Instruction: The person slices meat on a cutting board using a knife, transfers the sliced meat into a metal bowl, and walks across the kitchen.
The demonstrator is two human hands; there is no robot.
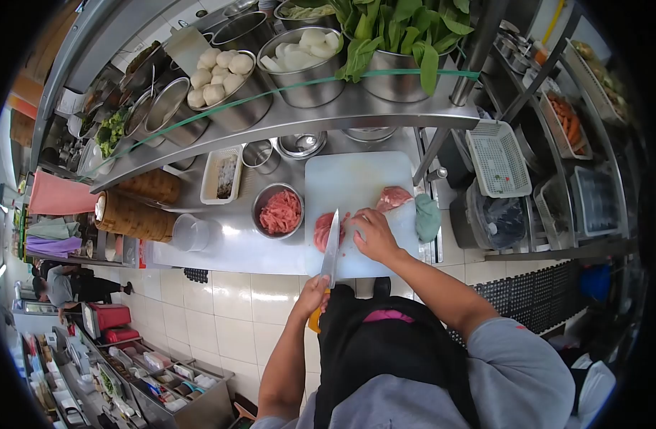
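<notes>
My left hand (315,294) is closed around the yellow handle of a large kitchen knife (332,247), its blade pointing away from me over the cutting board. Under and beside the blade lies a piece of raw meat (321,233) with cut slices. My right hand (373,234) hovers just right of that meat, fingers bent and apart, fingertips close to small meat scraps. Another chunk of raw meat (394,199) rests farther back on the white cutting board (356,171). Left of the board, a steel bowl (256,214) holds sliced meat (280,213).
A green cloth (427,218) lies at the board's right edge. Overhead, a steel shelf (306,114) carries pots of leafy greens (406,28), white slices and pale balls. A clear plastic container (191,233) and bamboo steamers (135,218) stand left. A person (63,286) is far left.
</notes>
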